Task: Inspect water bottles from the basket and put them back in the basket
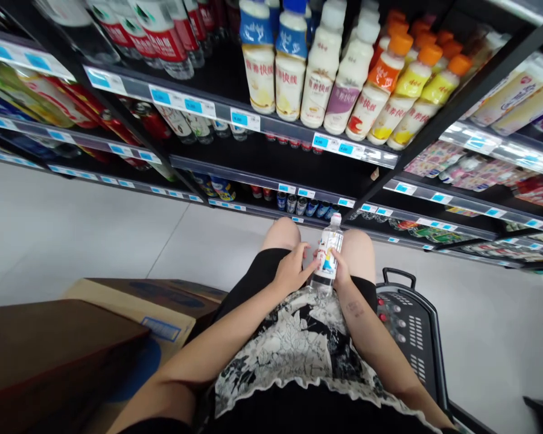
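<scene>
A clear plastic bottle [329, 244] with a pale pink cap and a white printed label stands upright, slightly tilted, in front of my lap between my knees. My right hand [341, 269] is wrapped round its right side, with the thumb across the label. My left hand [294, 267] is at the bottle's left side, fingers apart and stretched toward the label; whether the fingertips touch it I cannot tell. The bottle's lower end shows just above my patterned apron [294, 337].
Shelves ahead hold milk drink bottles [314, 90], red-labelled water bottles [163, 36] and small cans [301, 206]. Cardboard boxes [49, 343] stand at my left. A black flatbed cart [409, 325] with bottles on it is at my right. Price tags line the shelf edges [253, 120].
</scene>
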Tool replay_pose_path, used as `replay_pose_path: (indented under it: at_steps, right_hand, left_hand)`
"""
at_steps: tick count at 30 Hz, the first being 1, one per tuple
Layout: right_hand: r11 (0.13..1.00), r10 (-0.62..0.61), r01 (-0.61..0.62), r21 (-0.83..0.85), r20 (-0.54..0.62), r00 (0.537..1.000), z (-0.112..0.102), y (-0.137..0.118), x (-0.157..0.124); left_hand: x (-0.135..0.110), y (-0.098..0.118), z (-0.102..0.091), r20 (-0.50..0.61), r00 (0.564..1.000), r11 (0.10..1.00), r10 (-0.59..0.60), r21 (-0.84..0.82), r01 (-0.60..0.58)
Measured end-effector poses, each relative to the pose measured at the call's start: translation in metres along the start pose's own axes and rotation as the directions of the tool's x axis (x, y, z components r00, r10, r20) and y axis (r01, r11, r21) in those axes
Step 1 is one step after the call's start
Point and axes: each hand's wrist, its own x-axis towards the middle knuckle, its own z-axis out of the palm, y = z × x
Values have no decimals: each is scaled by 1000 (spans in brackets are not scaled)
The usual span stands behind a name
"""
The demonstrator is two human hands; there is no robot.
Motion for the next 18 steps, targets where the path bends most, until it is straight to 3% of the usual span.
replay_pose_path:
  at_steps: [2, 3, 7, 9, 12, 14, 16, 18]
  right_hand:
    - [999, 14, -13, -30, 28, 1000, 1, 3, 1]
    - [998, 31, -29, -50, 45, 998, 3, 5, 1]
    - [988, 118, -106, -110, 102, 988, 15, 13, 3]
    - [986, 140, -129, -106, 106, 984, 23, 16, 6]
    - [990, 130, -124, -61, 97, 987, 32, 18, 14]
    - [998, 48, -47, -33, 40, 998, 36, 18, 20]
    - [999, -50, 50, -6, -67, 996, 37, 17, 26]
    - [998, -43, 49, 38, -145, 989, 36, 16, 31]
  left_hand:
    - [14, 3, -9, -92, 994, 992, -51, -120, 39]
    - [22, 5, -13, -76, 995, 983, -64, -176, 49]
    - [48, 9, -30, 180, 977, 949, -113, -273, 160]
    - [53, 9, -35, 191, 968, 950, -164, -232, 207]
    - [50, 2, -46, 29, 979, 976, -202, -79, 204]
    - [49, -7, -60, -129, 968, 976, -214, -59, 208]
    - [52, -22, -82, -320, 913, 962, -252, -184, 201]
    - [64, -41, -110, -527, 793, 932, -305, -336, 135]
